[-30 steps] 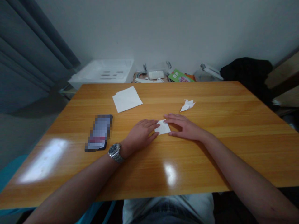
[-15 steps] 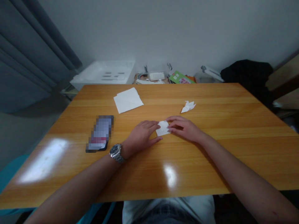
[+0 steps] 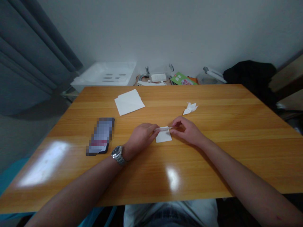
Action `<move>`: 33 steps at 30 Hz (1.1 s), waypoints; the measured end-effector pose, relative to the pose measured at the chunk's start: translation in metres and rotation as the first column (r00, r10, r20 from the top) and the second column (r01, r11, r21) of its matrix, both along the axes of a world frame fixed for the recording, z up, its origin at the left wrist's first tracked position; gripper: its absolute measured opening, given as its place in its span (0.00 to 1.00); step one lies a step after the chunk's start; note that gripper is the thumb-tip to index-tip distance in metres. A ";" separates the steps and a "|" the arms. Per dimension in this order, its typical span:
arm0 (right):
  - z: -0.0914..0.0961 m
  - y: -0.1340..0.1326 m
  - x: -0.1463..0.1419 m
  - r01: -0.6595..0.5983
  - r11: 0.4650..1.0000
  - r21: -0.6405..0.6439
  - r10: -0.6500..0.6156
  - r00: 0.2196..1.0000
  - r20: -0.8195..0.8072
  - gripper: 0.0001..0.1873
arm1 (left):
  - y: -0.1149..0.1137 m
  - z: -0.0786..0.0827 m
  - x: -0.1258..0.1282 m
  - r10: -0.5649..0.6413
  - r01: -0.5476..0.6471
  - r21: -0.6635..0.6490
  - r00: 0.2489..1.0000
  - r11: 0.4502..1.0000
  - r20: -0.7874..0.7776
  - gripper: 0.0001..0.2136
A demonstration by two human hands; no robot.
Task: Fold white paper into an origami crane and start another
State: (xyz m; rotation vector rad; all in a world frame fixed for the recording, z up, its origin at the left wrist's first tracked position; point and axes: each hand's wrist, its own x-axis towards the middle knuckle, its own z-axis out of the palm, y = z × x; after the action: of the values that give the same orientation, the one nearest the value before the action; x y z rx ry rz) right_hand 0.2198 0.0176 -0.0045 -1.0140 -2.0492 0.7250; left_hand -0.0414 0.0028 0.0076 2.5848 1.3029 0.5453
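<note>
A small folded white paper (image 3: 163, 135) lies at the middle of the wooden table (image 3: 213, 157). My left hand (image 3: 140, 138), with a metal watch on its wrist, pinches the paper's upper left edge. My right hand (image 3: 187, 130) pinches the upper right edge. Between them the top flap is lifted off the table while the lower part stays flat. A finished white paper crane (image 3: 190, 107) sits further back on the right, apart from both hands.
A stack of white paper sheets (image 3: 129, 101) lies at the back left of the table. A phone (image 3: 100, 136) lies left of my left hand. Behind the table are a white bin, clutter and a black bag.
Both hands went from pressing flat on the paper to pinching its top edge, and the top flap has been raised off the table.
</note>
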 end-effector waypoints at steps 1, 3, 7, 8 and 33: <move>0.000 0.000 0.000 0.023 0.999 0.022 -0.023 1.000 0.000 0.11 | 0.000 0.001 0.000 0.030 -0.030 -0.001 0.999 1.000 -0.015 0.14; -0.001 0.001 0.000 0.013 0.997 0.078 -0.015 1.000 0.025 0.12 | 0.000 0.002 -0.001 0.078 -0.078 -0.002 0.997 0.997 -0.026 0.14; 0.001 0.000 -0.002 -0.051 0.991 0.127 0.043 0.997 0.066 0.12 | 0.000 0.002 -0.002 0.135 -0.134 -0.043 0.990 0.990 0.029 0.13; 0.001 -0.001 -0.003 -0.063 0.990 0.123 0.054 0.996 0.073 0.11 | 0.000 0.002 -0.002 0.149 -0.147 -0.057 0.988 0.987 0.038 0.13; -0.002 -0.007 -0.009 -0.066 0.984 0.164 -0.009 0.909 0.416 0.27 | -0.012 0.002 0.003 -0.047 0.069 0.118 0.983 0.991 -0.178 0.24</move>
State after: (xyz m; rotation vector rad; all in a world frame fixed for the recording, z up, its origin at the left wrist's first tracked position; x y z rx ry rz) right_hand 0.2109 0.0110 -0.0065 -1.1090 -2.4474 0.3494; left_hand -0.0384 -0.0095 0.0093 2.8190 1.2775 0.4093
